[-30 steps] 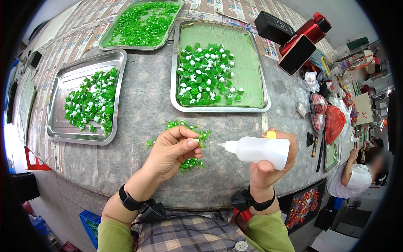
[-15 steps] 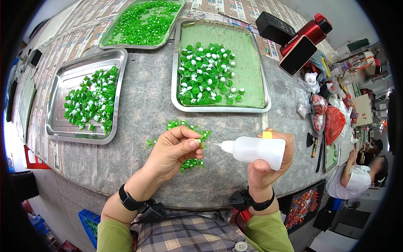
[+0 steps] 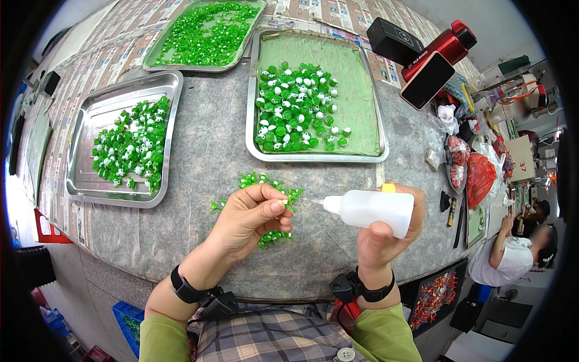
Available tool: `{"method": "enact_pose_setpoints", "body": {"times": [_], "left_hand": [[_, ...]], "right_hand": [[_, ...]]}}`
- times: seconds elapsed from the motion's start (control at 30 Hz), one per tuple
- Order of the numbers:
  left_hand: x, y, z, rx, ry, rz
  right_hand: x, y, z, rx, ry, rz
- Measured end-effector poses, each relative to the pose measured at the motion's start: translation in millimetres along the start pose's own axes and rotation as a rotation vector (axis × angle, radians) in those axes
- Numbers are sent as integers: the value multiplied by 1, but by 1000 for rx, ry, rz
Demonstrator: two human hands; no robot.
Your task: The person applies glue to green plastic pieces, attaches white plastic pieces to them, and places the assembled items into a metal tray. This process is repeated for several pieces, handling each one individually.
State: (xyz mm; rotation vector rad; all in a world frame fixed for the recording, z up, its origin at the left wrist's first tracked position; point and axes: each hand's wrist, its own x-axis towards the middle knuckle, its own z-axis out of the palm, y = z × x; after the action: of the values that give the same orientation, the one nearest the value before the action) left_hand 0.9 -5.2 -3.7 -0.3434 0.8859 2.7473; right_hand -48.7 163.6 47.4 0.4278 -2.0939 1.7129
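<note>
Between thumb and forefinger, my left hand (image 3: 253,214) pinches a tiny green-and-white plastic piece (image 3: 284,203), mostly hidden by the fingertips. My right hand (image 3: 392,232) is wrapped round a white squeeze bottle (image 3: 377,211) with a thin nozzle. The bottle lies nearly level, its tip pointing left at the pinched piece with a small gap between them. A yellow patch (image 3: 388,188) shows at the right forefinger. Under and behind my left hand lies a loose pile of small green plastic pieces (image 3: 274,238), partly covered by the hand.
Beyond my hands stands a metal tray (image 3: 319,158) of green-and-white balls. To the left is another metal tray (image 3: 81,163) with green-and-white figures; a third tray (image 3: 151,57) of small green pieces sits farther back. A phone (image 3: 427,79) leans against a red bottle (image 3: 449,45). A person (image 3: 512,256) sits far right.
My right hand has drawn the bottle slightly to the right, so its nozzle has come away from the piece. My left hand stays almost where it was.
</note>
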Motion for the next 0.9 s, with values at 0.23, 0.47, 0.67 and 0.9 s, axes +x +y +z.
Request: {"method": "enact_pose_setpoints", "body": {"times": [0.23,0.47,0.67,0.9], "left_hand": [[-2,2,6,125,94,108],[-2,1,6,171,138,204],[-1,1,5,171,126,209],[-2,2,8,159,121,202]], "right_hand": [[0,4,-6,163,74,-21],[-2,1,1,17,16,30],[-2,3,3,48,15,7],[6,10,-11,118,101,-36]]}}
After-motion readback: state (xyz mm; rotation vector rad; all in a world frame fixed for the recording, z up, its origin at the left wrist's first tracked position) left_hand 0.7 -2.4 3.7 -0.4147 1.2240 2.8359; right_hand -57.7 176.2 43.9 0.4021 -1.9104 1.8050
